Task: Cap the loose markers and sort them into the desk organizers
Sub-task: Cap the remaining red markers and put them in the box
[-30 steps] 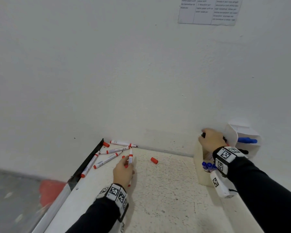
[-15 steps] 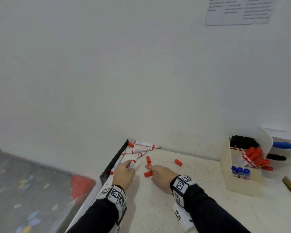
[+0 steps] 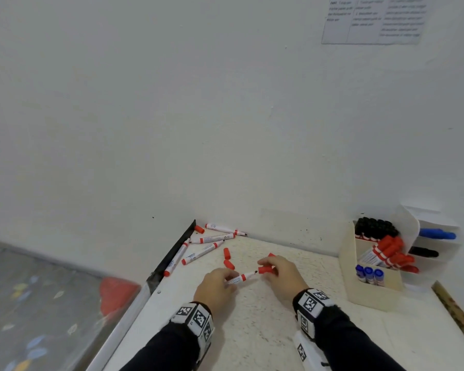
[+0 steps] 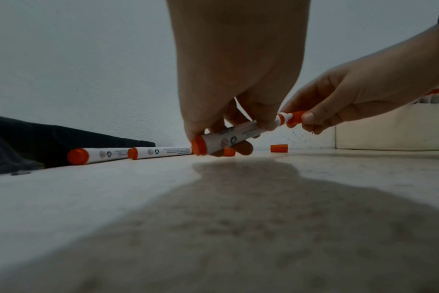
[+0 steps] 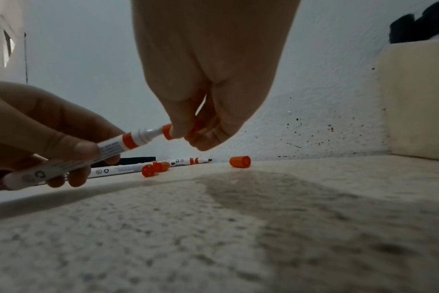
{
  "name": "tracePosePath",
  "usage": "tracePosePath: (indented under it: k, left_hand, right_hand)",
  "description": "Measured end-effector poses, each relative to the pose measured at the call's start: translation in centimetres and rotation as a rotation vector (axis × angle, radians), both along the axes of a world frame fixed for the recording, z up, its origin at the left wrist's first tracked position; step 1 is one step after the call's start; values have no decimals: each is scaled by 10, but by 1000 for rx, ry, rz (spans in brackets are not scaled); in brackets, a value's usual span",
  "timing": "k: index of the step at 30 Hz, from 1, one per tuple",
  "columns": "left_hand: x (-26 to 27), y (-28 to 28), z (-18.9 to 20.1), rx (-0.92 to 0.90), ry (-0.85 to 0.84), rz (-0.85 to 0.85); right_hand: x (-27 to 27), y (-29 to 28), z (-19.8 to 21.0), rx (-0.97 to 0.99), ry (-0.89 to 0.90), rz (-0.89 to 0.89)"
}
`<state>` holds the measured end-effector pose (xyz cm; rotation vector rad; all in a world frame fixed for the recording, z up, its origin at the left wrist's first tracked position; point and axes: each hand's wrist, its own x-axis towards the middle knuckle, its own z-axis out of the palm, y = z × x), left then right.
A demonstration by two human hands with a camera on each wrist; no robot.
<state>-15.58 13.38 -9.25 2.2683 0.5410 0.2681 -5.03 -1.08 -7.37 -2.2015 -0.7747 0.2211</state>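
My left hand (image 3: 227, 278) grips a white red-banded marker (image 3: 241, 277) by its barrel, just above the table, tip pointing right. My right hand (image 3: 269, 266) pinches a red cap (image 3: 265, 270) whose mouth meets the marker's tip. The right wrist view shows the cap (image 5: 167, 131) sitting over the nib of the marker (image 5: 118, 145). In the left wrist view the marker (image 4: 228, 136) is tilted in my fingers. Several uncapped red markers (image 3: 212, 239) lie in the back left corner. Loose red caps (image 3: 227, 253) lie near them.
A beige organizer (image 3: 370, 293) at right holds black, red and blue markers in separate compartments. Behind it a white organizer (image 3: 410, 223) holds a blue marker (image 3: 437, 233) and a black one. A black strip (image 3: 172, 253) edges the table's left side. A ruler (image 3: 456, 311) lies far right.
My right hand left the organizer, came to the table and picked up a red cap. My left hand lifted a marker from the pile, and cap and tip have come together.
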Motion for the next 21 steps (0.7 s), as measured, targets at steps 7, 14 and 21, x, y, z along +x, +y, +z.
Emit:
tracePosePath:
  k: [7,14,21]
  left_hand:
    - [2,-13,-2,22,2,-136]
    - [4,-18,20,191,89,-212]
    - [7,-9,41,-493,266,-321]
  right_hand:
    - [-4,-15,-8,31,72,44]
    - [-13,-5,1,98,197,-77]
    - [-19,4,10,171,204,-30]
